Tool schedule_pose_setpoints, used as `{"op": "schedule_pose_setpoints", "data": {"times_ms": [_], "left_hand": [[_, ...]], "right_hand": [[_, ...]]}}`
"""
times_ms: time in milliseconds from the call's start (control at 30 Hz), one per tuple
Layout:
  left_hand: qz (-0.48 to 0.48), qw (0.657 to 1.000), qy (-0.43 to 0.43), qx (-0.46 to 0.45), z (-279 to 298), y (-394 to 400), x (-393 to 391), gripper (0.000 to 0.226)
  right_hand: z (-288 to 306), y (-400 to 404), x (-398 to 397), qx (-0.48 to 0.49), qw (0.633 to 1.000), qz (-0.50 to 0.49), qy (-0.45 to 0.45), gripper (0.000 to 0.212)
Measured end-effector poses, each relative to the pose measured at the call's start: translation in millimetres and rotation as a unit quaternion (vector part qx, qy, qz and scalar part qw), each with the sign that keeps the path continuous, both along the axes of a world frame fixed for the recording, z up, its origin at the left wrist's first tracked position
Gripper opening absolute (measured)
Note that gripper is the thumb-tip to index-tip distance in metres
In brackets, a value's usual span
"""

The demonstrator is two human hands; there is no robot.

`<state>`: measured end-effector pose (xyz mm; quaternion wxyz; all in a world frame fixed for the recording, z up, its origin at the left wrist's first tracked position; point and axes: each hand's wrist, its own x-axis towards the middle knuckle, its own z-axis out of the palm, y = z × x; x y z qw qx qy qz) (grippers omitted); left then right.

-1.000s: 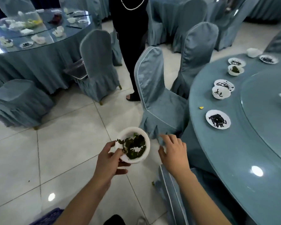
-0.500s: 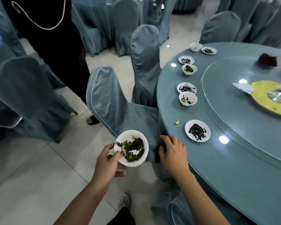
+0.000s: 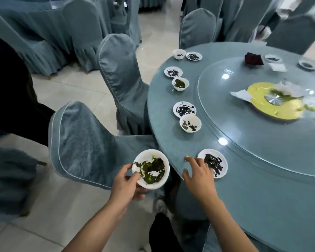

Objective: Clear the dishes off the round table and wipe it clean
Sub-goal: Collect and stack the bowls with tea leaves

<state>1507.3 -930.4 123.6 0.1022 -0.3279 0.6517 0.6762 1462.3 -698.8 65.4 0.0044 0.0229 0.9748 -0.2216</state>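
My left hand (image 3: pixel 125 182) holds a white bowl (image 3: pixel 151 169) of dark green scraps beside the round table (image 3: pixel 244 197), just off its edge. My right hand (image 3: pixel 198 174) is over the table's rim, fingers spread, its fingertips next to a small white plate (image 3: pixel 214 162) smeared with black. Further along the rim stand a white bowl (image 3: pixel 190 123), a dirty plate (image 3: pixel 184 109), another bowl (image 3: pixel 180 84) and more plates. The glass turntable (image 3: pixel 262 135) carries a yellow plate (image 3: pixel 275 104) with crumpled tissue and a dark red cloth (image 3: pixel 254 59).
Two covered chairs (image 3: pixel 84 140) (image 3: pixel 122 77) stand close to the table on the left. A person in black (image 3: pixel 13 91) stands at the far left. More covered chairs and tables fill the back. Tiled floor lies below left.
The view has swung right and closer to the table. My right hand has moved from the chair up onto the table's edge beside the nearest plate. My left hand still holds the bowl.
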Motion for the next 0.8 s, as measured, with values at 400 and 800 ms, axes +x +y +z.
{"op": "schedule_pose_setpoints", "data": {"times_ms": [400,800], "left_hand": [[-0.016,0.999,-0.047,0.004,-45,18,-168,0.028],[0.001,0.998,-0.066,0.006,-87,25,-301,0.030]], "right_hand": [[-21,36,-165,-0.002,0.994,-0.052,-0.092,0.045],[-58,53,-261,-0.110,0.955,-0.200,-0.188,0.029]]}}
